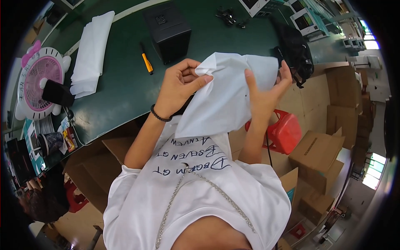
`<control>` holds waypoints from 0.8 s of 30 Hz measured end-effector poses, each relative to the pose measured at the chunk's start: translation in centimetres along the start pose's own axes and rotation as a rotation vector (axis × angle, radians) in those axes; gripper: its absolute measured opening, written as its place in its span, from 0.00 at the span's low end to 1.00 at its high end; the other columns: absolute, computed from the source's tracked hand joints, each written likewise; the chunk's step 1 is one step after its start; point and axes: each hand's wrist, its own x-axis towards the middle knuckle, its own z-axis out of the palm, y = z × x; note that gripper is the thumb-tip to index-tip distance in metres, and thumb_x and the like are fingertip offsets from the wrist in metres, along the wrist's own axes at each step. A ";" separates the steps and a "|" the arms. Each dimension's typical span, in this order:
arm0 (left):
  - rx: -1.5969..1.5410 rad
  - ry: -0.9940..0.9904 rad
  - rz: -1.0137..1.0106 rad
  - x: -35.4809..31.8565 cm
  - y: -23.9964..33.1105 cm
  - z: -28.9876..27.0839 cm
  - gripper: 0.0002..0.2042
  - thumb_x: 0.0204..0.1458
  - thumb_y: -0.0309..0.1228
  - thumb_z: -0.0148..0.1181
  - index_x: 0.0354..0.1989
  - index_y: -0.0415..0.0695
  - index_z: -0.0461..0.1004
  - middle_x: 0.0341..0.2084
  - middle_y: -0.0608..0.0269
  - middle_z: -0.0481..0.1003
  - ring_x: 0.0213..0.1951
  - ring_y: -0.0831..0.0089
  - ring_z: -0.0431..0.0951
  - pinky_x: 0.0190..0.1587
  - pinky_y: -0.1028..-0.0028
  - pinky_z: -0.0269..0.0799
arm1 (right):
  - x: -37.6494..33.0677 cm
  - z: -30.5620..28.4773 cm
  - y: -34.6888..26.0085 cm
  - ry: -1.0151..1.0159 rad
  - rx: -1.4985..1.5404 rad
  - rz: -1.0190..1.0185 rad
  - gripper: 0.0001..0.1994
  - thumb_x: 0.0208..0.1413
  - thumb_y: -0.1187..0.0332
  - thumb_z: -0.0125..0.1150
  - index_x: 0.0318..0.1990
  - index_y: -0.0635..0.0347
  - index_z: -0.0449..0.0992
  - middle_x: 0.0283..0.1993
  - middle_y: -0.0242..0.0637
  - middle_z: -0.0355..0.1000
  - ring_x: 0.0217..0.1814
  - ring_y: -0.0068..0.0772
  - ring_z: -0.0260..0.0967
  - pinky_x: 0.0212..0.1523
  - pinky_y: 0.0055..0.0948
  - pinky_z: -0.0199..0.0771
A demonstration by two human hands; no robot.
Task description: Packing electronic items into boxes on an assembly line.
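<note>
A thin white sheet or flat pouch, which of the two I cannot tell, hangs slanted in front of my chest over the table's near edge. My left hand, with a dark beaded bracelet at its wrist, pinches the upper left corner between thumb and curled fingers. My right hand is spread at the right side, its thumb over the white material and its fingertips by the right edge. A black box stands beyond my left hand. Left of it lies a yellow-orange utility knife.
More white sheets lie piled on the green table, near a pink and white fan. A black bag rests at the right. Cables lie at the back. A red stool and cardboard boxes stand right.
</note>
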 end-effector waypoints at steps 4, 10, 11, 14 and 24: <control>0.038 0.035 0.013 -0.3 -0.8 0.2 0.14 0.53 0.23 0.72 0.44 0.34 0.74 0.34 0.64 0.77 0.36 0.84 0.80 0.39 0.84 0.76 | -3.9 0.1 -3.4 -0.239 0.149 -0.102 0.46 0.45 0.70 0.81 0.69 0.62 0.55 0.58 0.47 0.69 0.62 0.38 0.68 0.62 0.38 0.69; -0.020 -0.036 0.071 -0.8 0.5 -0.4 0.18 0.52 0.20 0.71 0.48 0.34 0.71 0.40 0.60 0.74 0.34 0.84 0.79 0.39 0.83 0.77 | -3.6 0.4 -3.6 -0.528 0.693 0.386 0.30 0.53 0.87 0.67 0.60 0.61 0.58 0.39 0.45 0.77 0.38 0.29 0.80 0.43 0.26 0.83; -0.009 -0.047 0.071 -1.0 1.0 -0.5 0.18 0.52 0.19 0.70 0.49 0.34 0.70 0.42 0.59 0.73 0.34 0.83 0.79 0.39 0.82 0.77 | -3.4 0.3 -3.1 -0.524 0.779 0.401 0.27 0.53 0.87 0.66 0.57 0.61 0.59 0.39 0.45 0.77 0.40 0.30 0.80 0.44 0.27 0.84; 0.011 -0.044 0.083 -1.3 1.6 -1.5 0.19 0.52 0.17 0.68 0.51 0.34 0.70 0.45 0.56 0.73 0.36 0.81 0.79 0.40 0.81 0.78 | -2.7 0.1 -2.3 -0.522 0.866 0.391 0.21 0.56 0.86 0.64 0.51 0.61 0.60 0.40 0.44 0.77 0.42 0.30 0.79 0.45 0.27 0.83; 0.877 -0.093 0.414 -3.1 6.3 -5.0 0.18 0.42 0.09 0.52 0.39 0.43 0.77 0.48 0.60 0.72 0.34 0.74 0.74 0.39 0.75 0.74 | 0.7 -3.9 -3.6 -1.007 0.296 -0.471 0.24 0.46 0.90 0.50 0.44 0.56 0.84 0.39 0.41 0.66 0.38 0.35 0.65 0.42 0.25 0.64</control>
